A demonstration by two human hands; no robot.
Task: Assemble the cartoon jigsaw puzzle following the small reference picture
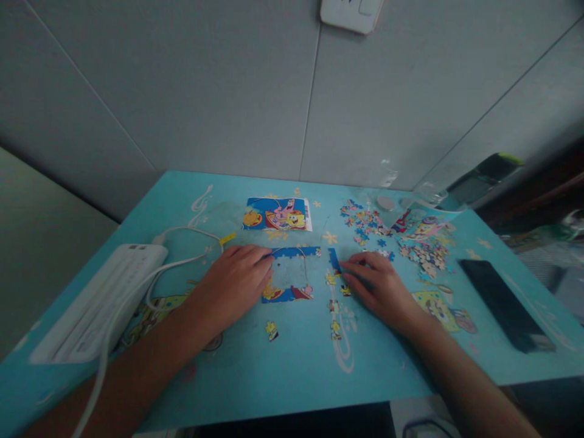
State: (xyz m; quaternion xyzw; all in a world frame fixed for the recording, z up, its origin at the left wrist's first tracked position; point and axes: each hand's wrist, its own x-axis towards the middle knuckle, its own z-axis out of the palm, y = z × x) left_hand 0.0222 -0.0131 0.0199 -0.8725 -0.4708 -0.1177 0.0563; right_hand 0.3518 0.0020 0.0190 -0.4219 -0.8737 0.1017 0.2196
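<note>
A partly joined jigsaw puzzle lies flat on the table, with a blue top edge (296,251) and a bottom edge (289,295) around a hollow middle. My left hand (246,267) rests over its left side, fingers stretched out and hiding part of that edge. A short blue puzzle strip (334,258) lies apart, right of the top edge. Against it are the fingertips of my right hand (376,283), index finger and thumb apart. Below the strip are loose yellow pieces (335,328) in a rough column. Another small joined piece (271,330) sits below the puzzle.
Behind the puzzle lies a picture card (277,214). Scattered pieces (365,222) and a heap (429,255) with a bent picture sheet (424,219) occupy the right. A dark phone-like slab (504,304) lies far right; a white power strip (95,304) with a cable (176,263) is left.
</note>
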